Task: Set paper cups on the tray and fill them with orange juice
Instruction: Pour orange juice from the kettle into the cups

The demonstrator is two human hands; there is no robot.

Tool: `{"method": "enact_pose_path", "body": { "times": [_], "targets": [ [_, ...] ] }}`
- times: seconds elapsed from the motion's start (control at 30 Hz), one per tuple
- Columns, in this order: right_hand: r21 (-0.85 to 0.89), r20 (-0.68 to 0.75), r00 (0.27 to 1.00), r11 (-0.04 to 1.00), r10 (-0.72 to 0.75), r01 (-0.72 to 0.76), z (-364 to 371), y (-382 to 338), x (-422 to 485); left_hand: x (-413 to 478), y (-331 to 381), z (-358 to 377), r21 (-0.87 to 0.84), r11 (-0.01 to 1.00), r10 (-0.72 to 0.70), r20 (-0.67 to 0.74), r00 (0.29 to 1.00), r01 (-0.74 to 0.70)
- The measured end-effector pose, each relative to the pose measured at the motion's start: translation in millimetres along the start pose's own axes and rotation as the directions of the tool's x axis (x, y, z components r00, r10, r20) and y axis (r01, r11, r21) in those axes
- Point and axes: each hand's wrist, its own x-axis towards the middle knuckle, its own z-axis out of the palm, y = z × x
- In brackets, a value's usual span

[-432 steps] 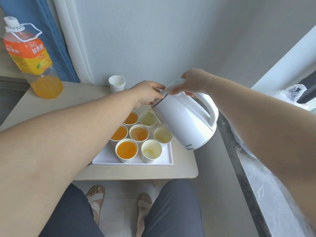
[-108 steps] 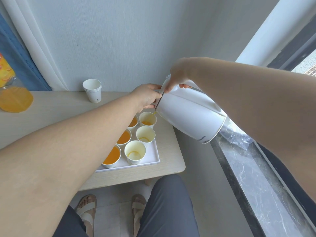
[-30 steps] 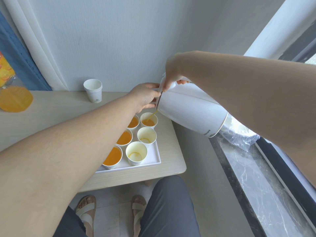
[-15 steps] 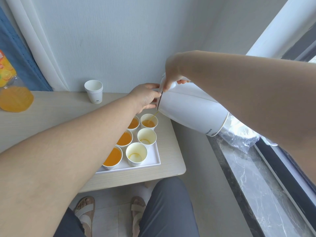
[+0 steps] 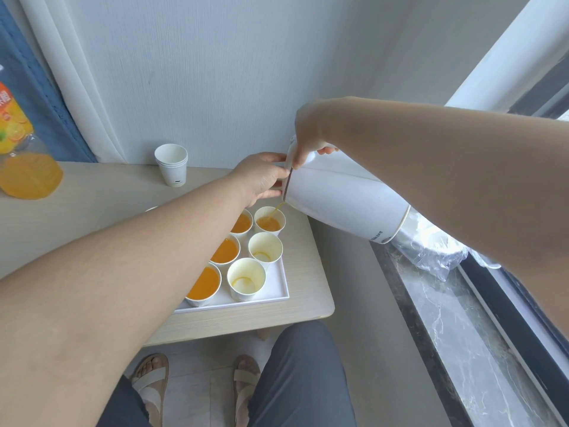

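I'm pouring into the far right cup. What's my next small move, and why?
Probably tip the kettle slightly steeper: only a thin stream reaches the far right cup, it looks partly filled, and two nearer right cups hold barely any.

White kettle (image 5: pixel 345 201) beside left hand's fingers (image 5: pixel 277 173); orange juice stream (image 5: pixel 276 208) under fingertips; white cups (image 5: pixel 243 292), white tray (image 5: pixel 277 295), pale wood-grain table (image 5: pixel 92 192).
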Motion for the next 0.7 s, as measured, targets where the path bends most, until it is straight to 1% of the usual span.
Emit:
{"method": "enact_pose_path", "body": {
  "times": [0.27,0.47,0.7],
  "targets": [
    [-0.057,0.002,1.000,0.998,-0.028,0.028,-1.4,-3.4,2.3,-1.3,-0.9,-2.8,0.000,1.000,-0.006,-0.010,1.000,0.006],
    [-0.141,0.009,0.999,0.989,-0.039,0.040,-3.1,-10.4,5.1,-1.3,-2.8,-4.8,-0.010,1.000,-0.003,-0.020,1.000,0.003],
    [-0.121,-0.038,0.997,0.991,-0.062,0.057,-1.4,-10.6,6.8,-1.3,-3.4,-6.6,-0.040,0.999,-0.008,-0.023,1.000,0.007]
  ]
}}
